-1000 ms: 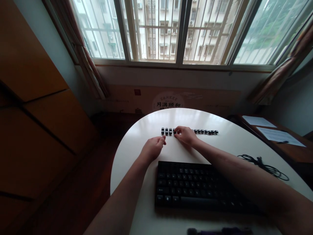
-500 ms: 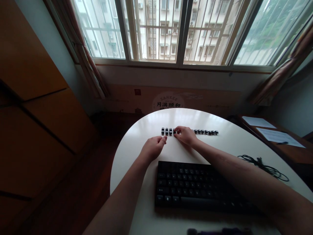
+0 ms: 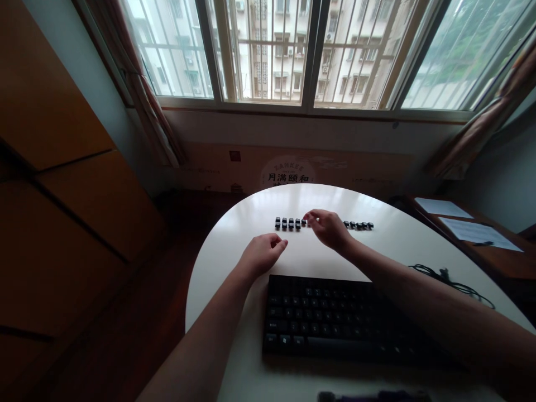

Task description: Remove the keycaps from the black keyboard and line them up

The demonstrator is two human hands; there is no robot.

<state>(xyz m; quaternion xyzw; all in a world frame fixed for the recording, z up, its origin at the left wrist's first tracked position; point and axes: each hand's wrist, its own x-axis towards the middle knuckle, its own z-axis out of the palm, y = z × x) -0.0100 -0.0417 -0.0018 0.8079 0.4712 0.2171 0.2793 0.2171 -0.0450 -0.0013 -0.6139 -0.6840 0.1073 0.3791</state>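
Observation:
Small black keycaps stand in a line across the white table. At the left end several keycaps (image 3: 291, 224) form two short rows, and toward the right several keycaps (image 3: 359, 225) form a single row. Over the middle of the line is my right hand (image 3: 329, 228), its fingers bent and a little apart beside the two-row group, with no piece visible between them. It hides some keycaps. My left hand (image 3: 262, 254) rests nearer to me, below the left end, thumb against curled fingers; anything inside is hidden. A black keyboard (image 3: 326, 321) with bare gaps at its top lies in front.
A coiled black cable (image 3: 452, 282) lies right of the keyboard, partly behind my right forearm. A dark blurred object (image 3: 372, 396) sits at the near edge of the round white table (image 3: 218, 279). Papers (image 3: 481, 234) and a pen lie on a brown desk at right.
My right hand has moved right and slightly away from the two-row group, uncovering a fourth column of keycaps there. My left hand has stayed almost in place.

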